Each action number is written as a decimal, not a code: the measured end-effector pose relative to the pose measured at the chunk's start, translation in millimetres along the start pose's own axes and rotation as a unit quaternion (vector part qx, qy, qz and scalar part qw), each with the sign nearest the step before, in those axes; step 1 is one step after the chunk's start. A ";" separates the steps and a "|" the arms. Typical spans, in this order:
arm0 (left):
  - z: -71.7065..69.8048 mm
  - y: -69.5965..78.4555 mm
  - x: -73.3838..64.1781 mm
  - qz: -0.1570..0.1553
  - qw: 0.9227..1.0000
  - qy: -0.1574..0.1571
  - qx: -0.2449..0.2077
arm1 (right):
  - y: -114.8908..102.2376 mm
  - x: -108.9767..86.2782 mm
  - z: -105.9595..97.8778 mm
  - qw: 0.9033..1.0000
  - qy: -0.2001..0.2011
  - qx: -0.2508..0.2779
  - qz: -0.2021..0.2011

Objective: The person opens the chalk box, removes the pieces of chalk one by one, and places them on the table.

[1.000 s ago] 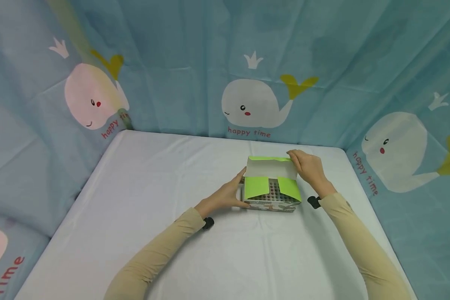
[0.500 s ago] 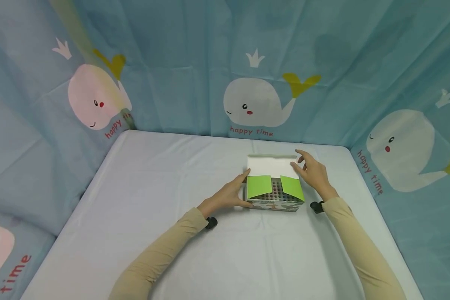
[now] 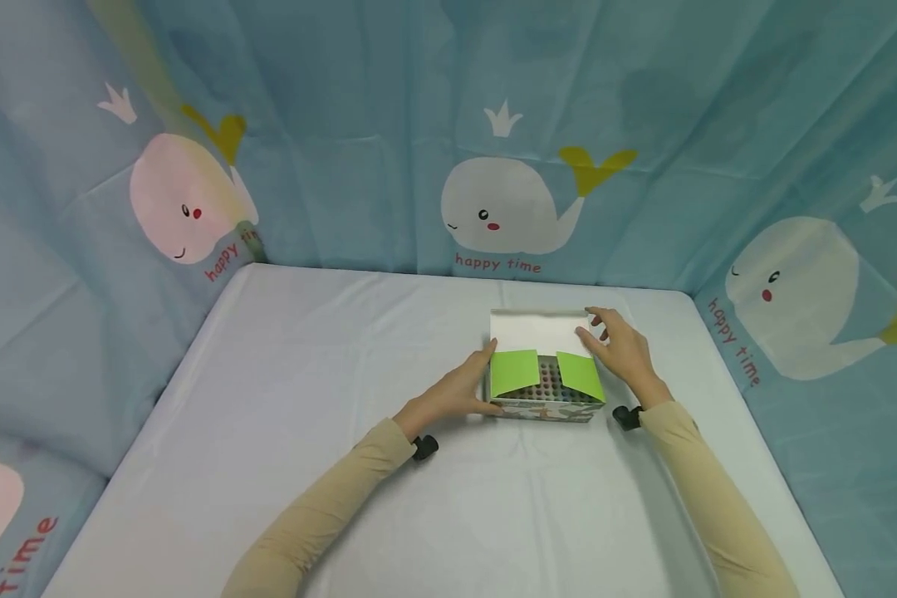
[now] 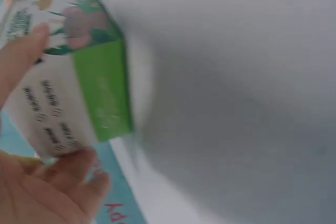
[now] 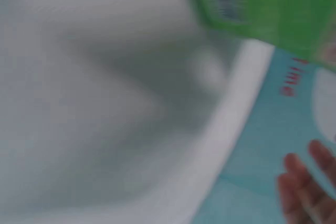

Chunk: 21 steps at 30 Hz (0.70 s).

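A cardboard box (image 3: pixel 541 410) with a printed front stands on the white table in the head view. Its lid (image 3: pixel 538 330) is raised at the back, white inside, and two green side flaps (image 3: pixel 515 372) fold partly over the opening. Between the flaps show rows of small coloured round ends. My left hand (image 3: pixel 459 386) grips the box's left end, thumb at the front and fingers behind; the left wrist view shows that printed end (image 4: pixel 58 103) between thumb and fingers. My right hand (image 3: pixel 624 347) is at the lid's right edge, its thumb in front of it, fingers loosely extended.
The white-covered table (image 3: pixel 329 349) extends left of and in front of the box. Blue curtains (image 3: pixel 389 166) with whale prints hang behind and at both sides. A small black wrist camera (image 3: pixel 626 418) sits by each cuff.
My right hand has loosened from the lid's top right corner and its fingers have spread. The lid's green top flap has tipped out of sight. My left hand still grips the box.
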<state>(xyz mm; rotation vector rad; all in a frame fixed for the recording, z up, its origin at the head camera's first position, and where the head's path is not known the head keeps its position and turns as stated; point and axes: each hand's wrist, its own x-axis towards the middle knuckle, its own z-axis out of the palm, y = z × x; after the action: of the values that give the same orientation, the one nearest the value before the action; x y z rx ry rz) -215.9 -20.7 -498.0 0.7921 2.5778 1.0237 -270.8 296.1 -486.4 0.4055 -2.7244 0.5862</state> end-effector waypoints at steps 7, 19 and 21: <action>0.1 25.0 -6.5 -0.002 0.991 0.104 0.087 | -30.5 -20.0 -27.0 0.997 -0.033 0.034 0.063; 17.5 44.0 3.5 0.027 0.965 0.206 0.161 | -80.7 -60.8 -34.5 0.995 -0.096 0.002 0.021; 18.8 44.7 4.0 0.028 0.964 0.215 0.152 | -83.8 -64.5 -32.8 0.994 -0.104 -0.011 0.021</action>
<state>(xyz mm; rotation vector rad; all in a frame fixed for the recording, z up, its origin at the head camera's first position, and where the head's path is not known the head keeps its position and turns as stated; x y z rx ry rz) -193.8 19.0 -480.7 0.7879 3.1581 0.9071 -175.7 250.3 -452.8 0.4278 -2.9415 0.5518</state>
